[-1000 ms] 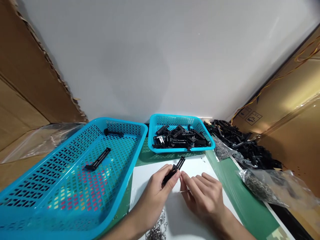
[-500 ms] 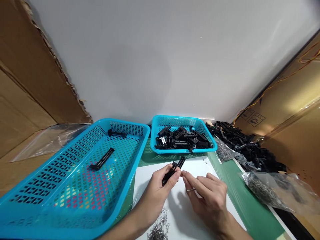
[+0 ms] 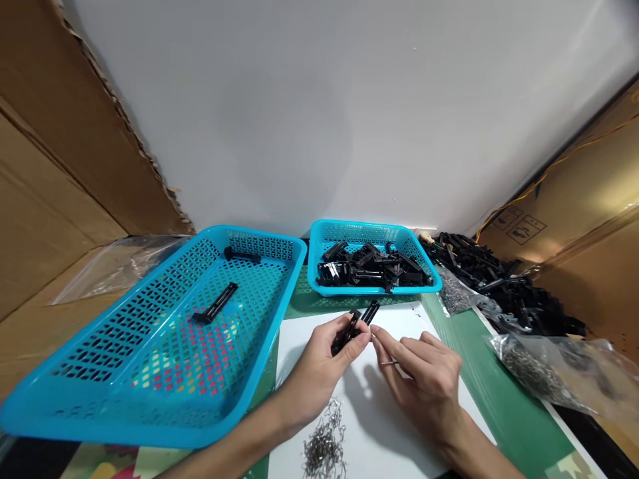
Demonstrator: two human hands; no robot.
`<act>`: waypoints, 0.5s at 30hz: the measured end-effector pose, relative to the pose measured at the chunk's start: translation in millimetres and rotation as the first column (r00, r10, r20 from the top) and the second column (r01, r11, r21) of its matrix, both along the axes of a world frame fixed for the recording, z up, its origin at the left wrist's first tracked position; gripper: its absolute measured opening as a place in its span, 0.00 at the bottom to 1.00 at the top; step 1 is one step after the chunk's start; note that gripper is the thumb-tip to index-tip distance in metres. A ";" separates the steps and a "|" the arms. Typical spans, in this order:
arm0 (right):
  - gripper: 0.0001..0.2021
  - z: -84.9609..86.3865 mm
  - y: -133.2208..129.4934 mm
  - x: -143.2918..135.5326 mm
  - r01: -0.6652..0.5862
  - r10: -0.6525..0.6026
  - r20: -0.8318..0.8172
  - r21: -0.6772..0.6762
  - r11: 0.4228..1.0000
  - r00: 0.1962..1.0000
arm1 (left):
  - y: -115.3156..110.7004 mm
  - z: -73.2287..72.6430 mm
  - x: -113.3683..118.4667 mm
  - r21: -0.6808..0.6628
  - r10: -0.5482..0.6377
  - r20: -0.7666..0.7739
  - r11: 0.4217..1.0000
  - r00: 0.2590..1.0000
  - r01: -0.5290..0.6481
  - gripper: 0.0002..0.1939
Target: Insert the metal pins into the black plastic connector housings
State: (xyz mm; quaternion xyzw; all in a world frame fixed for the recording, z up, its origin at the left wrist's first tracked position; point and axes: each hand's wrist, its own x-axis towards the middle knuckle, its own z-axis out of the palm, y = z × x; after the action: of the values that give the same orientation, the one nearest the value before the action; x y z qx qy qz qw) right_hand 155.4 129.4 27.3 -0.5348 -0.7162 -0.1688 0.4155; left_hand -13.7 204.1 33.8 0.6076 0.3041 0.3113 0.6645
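My left hand [image 3: 327,356] is closed round a slotted black plastic part [image 3: 370,313], whose far end sticks up past the fingertips. Beside it, my right hand [image 3: 424,372] pinches at the part's near side, thumb and forefinger together almost touching my left thumb. A thin silvery metal wire piece [image 3: 389,362] shows at the right fingers; most of it is hidden. Below both hands, a loose pile of small bent metal wire pieces [image 3: 324,446] lies on the white sheet [image 3: 379,419].
A large blue basket [image 3: 279,332] on the left contains two black parts. Behind my hands, a smaller blue basket [image 3: 324,291] holds many more. To the right lie a heap of black parts [image 3: 504,286] and a clear bag of metal pieces [image 3: 534,372]. Cardboard [image 3: 60,173] stands at left.
The camera view has shifted slightly, so everything sits a little higher and further right. Both hands keep nearly the same hold on the black part.
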 end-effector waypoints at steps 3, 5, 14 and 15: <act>0.08 0.5 -1.2 -0.2 -0.017 0.016 -0.032 -0.042 0.999 0.999 | -0.9 -0.4 0.3 -0.004 -0.002 0.010 1.000 1.000 0.002 0.16; 0.09 1.3 -2.0 -0.4 -0.028 0.024 -0.056 -0.080 0.996 0.998 | -1.1 -0.6 0.0 -0.002 -0.003 0.015 1.000 1.000 0.003 0.16; 0.12 6.8 -5.0 -1.9 -0.216 -0.013 -0.545 -0.354 0.910 0.838 | -3.2 -1.4 -1.1 0.002 0.010 -0.001 1.000 1.000 -0.010 0.16; 0.13 6.9 -5.1 -1.8 -0.236 -0.024 -0.574 -0.375 0.897 0.819 | -3.5 -1.3 -1.3 0.009 0.015 -0.012 1.000 1.000 -0.015 0.17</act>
State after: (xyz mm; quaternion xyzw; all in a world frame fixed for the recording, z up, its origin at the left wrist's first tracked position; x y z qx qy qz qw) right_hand 153.6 124.3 34.2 -0.5966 -0.6094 0.1828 0.4891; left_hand -15.0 200.6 32.6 0.6101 0.3113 0.3137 0.6576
